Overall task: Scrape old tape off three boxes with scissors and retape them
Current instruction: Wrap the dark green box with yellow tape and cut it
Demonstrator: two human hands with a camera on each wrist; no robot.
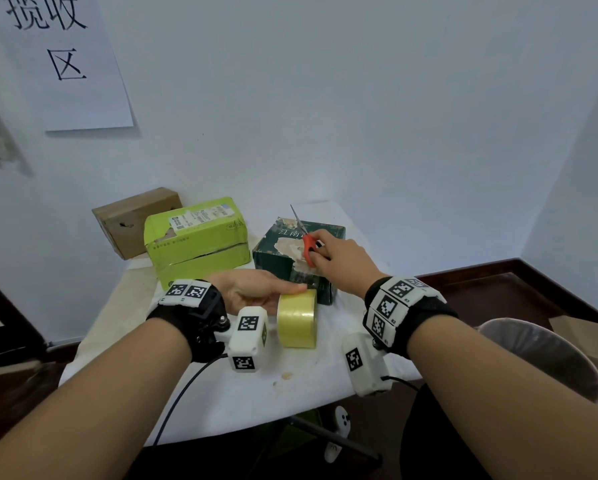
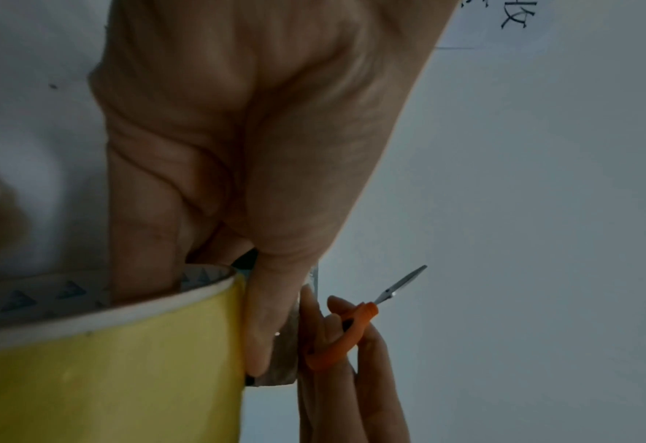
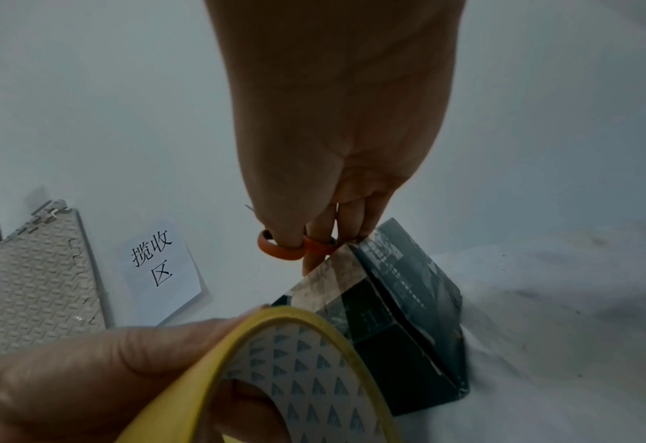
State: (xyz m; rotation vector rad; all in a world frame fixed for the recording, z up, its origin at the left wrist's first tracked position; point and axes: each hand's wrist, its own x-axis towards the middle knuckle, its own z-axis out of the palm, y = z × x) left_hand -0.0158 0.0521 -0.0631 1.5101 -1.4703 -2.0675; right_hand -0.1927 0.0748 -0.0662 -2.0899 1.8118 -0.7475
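On the white cloth-covered table [image 1: 124, 341], the plain brown cardboard box [image 1: 131, 223] sits far left, the lime-green carton [image 1: 200, 244] beside it, and the dark green printed box [image 1: 283, 261] near centre. Your left hand [image 1: 256, 292] grasps the yellow roll of packing tape [image 1: 297, 318] against that dark box; the left wrist view alone shows a finger inside the core. Your right hand [image 1: 339, 265] clasps the orange-handled scissors [image 1: 306, 240], blades pointing far; only the right wrist view shows fingers through both loops.
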